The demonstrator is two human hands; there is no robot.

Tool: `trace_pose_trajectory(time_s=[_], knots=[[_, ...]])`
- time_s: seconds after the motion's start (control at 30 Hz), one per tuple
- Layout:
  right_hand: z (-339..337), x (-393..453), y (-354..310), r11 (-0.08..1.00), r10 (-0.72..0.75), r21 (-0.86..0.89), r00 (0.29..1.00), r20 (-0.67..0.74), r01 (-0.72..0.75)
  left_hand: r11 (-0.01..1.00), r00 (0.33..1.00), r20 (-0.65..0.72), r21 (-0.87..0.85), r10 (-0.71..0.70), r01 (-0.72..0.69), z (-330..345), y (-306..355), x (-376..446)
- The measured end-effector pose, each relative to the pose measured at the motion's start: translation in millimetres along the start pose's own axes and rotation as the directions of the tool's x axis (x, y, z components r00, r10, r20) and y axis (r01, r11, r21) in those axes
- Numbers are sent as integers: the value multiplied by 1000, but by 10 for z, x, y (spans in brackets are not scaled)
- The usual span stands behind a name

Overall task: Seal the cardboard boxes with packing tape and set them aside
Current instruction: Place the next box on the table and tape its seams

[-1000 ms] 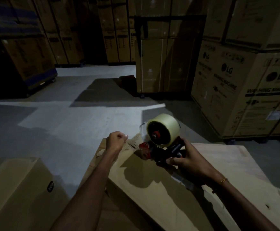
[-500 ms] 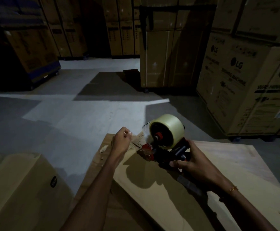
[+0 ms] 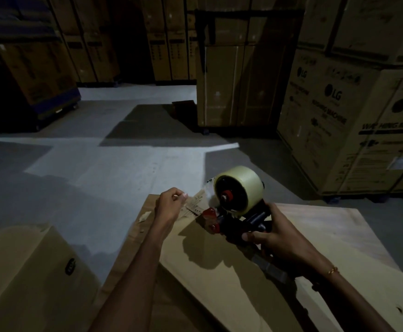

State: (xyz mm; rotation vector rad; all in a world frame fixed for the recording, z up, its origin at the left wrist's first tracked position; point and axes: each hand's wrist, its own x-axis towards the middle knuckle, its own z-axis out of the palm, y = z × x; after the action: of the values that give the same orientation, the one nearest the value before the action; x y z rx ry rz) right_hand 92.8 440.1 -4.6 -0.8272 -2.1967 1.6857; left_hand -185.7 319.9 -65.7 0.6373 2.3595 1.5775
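Observation:
A large cardboard box (image 3: 219,279) lies in front of me, its top flaps meeting along a seam. My right hand (image 3: 279,238) grips the black handle of a tape dispenser (image 3: 234,212) with a pale roll of packing tape (image 3: 237,188), resting near the box's far edge. My left hand (image 3: 170,204) pinches the loose end of the tape (image 3: 197,203), drawn out to the left of the dispenser over the far edge.
A second cardboard box (image 3: 28,271) stands at the lower left. Tall stacks of printed appliance cartons (image 3: 339,121) fill the right and the back. A trolley with cartons (image 3: 39,75) stands at the far left. Grey concrete floor (image 3: 99,168) lies between.
The view has drifted slightly. My left hand shifted a little while holding the tape end. The dispenser stays near the far edge of the box.

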Motion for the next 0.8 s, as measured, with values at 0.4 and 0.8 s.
trace_pose_trajectory(time_s=[0.4, 0.8], knots=[[43, -6, -89, 994, -18, -104, 1000, 15, 19, 993, 994, 78, -83, -82, 89, -49, -17, 52], [26, -12, -22, 969, -77, -231, 997, 30, 82, 986, 981, 113, -28, -159, 164, -53, -64, 123]])
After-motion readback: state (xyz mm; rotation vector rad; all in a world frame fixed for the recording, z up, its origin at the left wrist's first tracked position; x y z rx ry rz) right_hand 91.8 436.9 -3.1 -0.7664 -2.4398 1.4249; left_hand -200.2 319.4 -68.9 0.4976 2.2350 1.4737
